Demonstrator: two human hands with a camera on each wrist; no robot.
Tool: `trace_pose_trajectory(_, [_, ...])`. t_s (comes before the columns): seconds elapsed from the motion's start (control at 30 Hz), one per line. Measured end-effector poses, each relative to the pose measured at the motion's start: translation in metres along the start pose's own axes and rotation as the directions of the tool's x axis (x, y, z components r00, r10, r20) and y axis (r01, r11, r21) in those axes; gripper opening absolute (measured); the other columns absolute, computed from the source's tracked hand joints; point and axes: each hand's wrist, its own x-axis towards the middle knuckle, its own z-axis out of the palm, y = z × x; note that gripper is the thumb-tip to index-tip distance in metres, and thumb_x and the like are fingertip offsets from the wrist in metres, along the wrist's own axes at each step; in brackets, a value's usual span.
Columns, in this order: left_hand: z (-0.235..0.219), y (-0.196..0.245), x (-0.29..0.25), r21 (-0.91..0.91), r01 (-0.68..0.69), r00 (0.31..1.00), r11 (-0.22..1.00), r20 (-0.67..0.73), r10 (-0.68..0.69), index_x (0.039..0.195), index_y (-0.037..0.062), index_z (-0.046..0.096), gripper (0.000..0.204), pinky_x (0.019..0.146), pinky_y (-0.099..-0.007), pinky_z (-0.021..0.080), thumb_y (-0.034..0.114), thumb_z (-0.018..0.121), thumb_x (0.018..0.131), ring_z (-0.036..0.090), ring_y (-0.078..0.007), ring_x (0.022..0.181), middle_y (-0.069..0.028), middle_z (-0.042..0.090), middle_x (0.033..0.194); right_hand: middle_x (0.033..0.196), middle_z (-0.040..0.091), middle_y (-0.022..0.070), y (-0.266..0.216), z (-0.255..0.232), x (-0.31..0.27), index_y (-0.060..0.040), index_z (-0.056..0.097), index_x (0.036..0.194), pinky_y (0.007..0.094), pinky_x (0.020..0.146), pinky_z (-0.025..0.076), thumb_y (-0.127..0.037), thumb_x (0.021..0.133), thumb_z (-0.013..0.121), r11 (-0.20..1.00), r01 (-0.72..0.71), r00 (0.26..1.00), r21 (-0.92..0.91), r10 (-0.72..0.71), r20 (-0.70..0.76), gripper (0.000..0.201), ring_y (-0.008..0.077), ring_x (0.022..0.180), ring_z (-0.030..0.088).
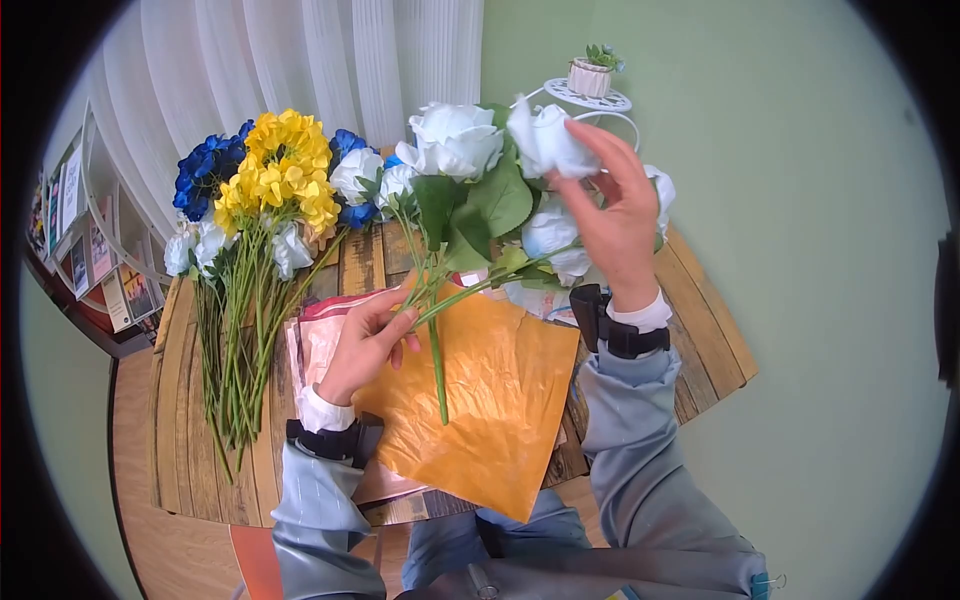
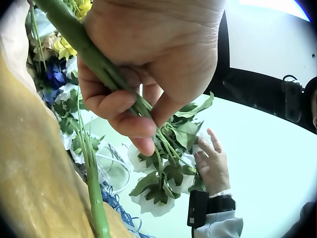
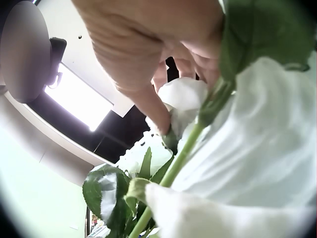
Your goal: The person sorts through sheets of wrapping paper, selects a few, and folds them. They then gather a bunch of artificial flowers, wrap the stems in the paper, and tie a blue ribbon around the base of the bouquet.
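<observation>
My left hand (image 1: 368, 345) grips a bundle of green stems (image 2: 101, 64) of artificial white roses between thumb and fingers. The stems fan out above the hand to a large white rose (image 1: 455, 140) with broad green leaves (image 1: 500, 205). A second white rose (image 1: 548, 138) sits higher on the right, and my right hand (image 1: 618, 225) holds its bloom, thumb below and fingers curved over the far side. In the right wrist view the thumb presses on white petals (image 3: 183, 94); the fingertips are partly hidden behind the bloom. One thick stem (image 1: 438, 370) points down over the orange wrapping paper (image 1: 490, 400).
Yellow flowers (image 1: 275, 175) and blue flowers (image 1: 208, 170) with long stems lie on the left of the wooden table (image 1: 175, 420). More white roses (image 1: 555, 240) rest behind the right hand. A potted plant (image 1: 590, 75) stands on a white stand at the back; a bookshelf (image 1: 100, 240) is at left.
</observation>
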Motion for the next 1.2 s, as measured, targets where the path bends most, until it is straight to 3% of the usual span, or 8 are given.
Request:
trace_pose_trajectory(0.13, [-0.001,-0.003,0.001,-0.001,0.026,1.000,1.000,-0.010,-0.026,0.121,0.0061,0.055,0.032,0.037,-0.0195,0.032,0.018,0.054,0.092,0.045,-0.0061,0.039,-0.0037,0.060,0.060,0.103,0.060,0.0125,0.003,0.001,-0.001,-0.0046,0.063,0.109,0.0257,0.072,0.051,0.004,0.080,0.061,0.963,-0.047,0.972,0.264,0.106,-0.212,0.030,0.0157,0.088,0.061])
trace_pose_trajectory(0.27, [0.000,-0.001,0.000,0.011,0.037,0.999,0.999,-0.004,-0.037,0.120,0.0056,0.055,0.031,0.036,-0.0197,0.032,0.017,0.054,0.091,0.044,-0.0061,0.038,-0.0036,0.059,0.059,0.110,0.057,0.0146,-0.007,0.005,0.002,-0.0076,0.060,0.115,0.0312,0.083,0.049,0.001,0.078,0.064,0.975,-0.020,0.968,0.222,0.075,-0.238,0.038,0.0204,0.101,0.058])
trace_pose_trajectory(0.33, [0.000,0.001,0.000,-0.001,0.040,0.999,0.999,-0.012,-0.040,0.120,0.0055,0.056,0.031,0.036,-0.0198,0.031,0.017,0.054,0.091,0.044,-0.0061,0.038,-0.0037,0.059,0.059,0.117,0.053,0.0162,-0.026,0.003,0.004,-0.0096,0.055,0.122,0.0368,0.093,0.042,0.000,0.074,0.067,0.996,0.034,0.994,-0.082,-0.042,-0.098,0.049,0.0264,0.110,0.052])
trace_pose_trajectory(0.47, [-0.003,0.001,0.000,0.009,0.037,0.999,0.999,-0.008,-0.037,0.120,0.0058,0.056,0.031,0.036,-0.0198,0.031,0.016,0.055,0.091,0.043,-0.0059,0.038,-0.0037,0.059,0.059,0.121,0.049,0.0156,-0.015,0.004,-0.002,-0.0122,0.050,0.127,0.0404,0.100,0.035,-0.001,0.070,0.068,0.988,0.026,0.998,-0.155,-0.016,0.068,0.061,0.0303,0.117,0.045])
trace_pose_trajectory(0.73, [-0.003,-0.004,0.002,0.116,0.097,0.994,0.989,0.035,-0.102,0.121,0.0039,0.054,0.033,0.038,-0.0184,0.032,0.012,0.058,0.089,0.048,-0.0047,0.045,-0.0025,0.061,0.066,0.099,0.060,0.0102,0.002,0.001,0.000,-0.0043,0.065,0.103,0.0247,0.067,0.052,0.010,0.076,0.056,0.997,-0.080,0.992,0.011,0.081,-0.093,0.031,0.0180,0.083,0.062])
trace_pose_trajectory(0.83, [-0.001,-0.028,0.008,0.118,-0.262,0.965,0.958,0.015,0.262,0.122,0.0036,0.051,0.039,0.042,-0.0170,0.032,0.006,0.062,0.085,0.049,-0.0031,0.053,-0.0003,0.063,0.074,0.096,0.060,0.0108,0.003,0.001,0.000,-0.0021,0.064,0.102,0.0239,0.067,0.052,0.009,0.080,0.055,0.996,-0.057,0.975,-0.067,0.041,-0.216,0.026,0.0158,0.079,0.063])
trace_pose_trajectory(1.03, [-0.007,-0.005,0.001,0.081,-0.062,0.998,0.995,0.008,0.061,0.124,0.0037,0.047,0.042,0.042,-0.0186,0.030,0.004,0.062,0.085,0.044,-0.0031,0.052,0.0017,0.059,0.072,0.095,0.061,0.0104,-0.022,0.002,-0.001,0.0013,0.064,0.098,0.0235,0.064,0.052,0.009,0.082,0.055,0.979,0.076,0.950,0.187,-0.014,-0.311,0.020,0.0145,0.074,0.064])
trace_pose_trajectory(1.2, [-0.011,0.002,-0.002,-0.067,0.010,0.996,0.998,-0.086,-0.016,0.126,0.0041,0.047,0.039,0.038,-0.0193,0.023,0.014,0.058,0.090,0.035,-0.0033,0.042,-0.0007,0.052,0.062,0.097,0.060,0.0115,-0.018,0.006,-0.002,0.0003,0.064,0.099,0.0228,0.062,0.051,0.008,0.082,0.056,0.990,0.109,0.931,0.095,-0.068,-0.359,0.020,0.0150,0.075,0.063])
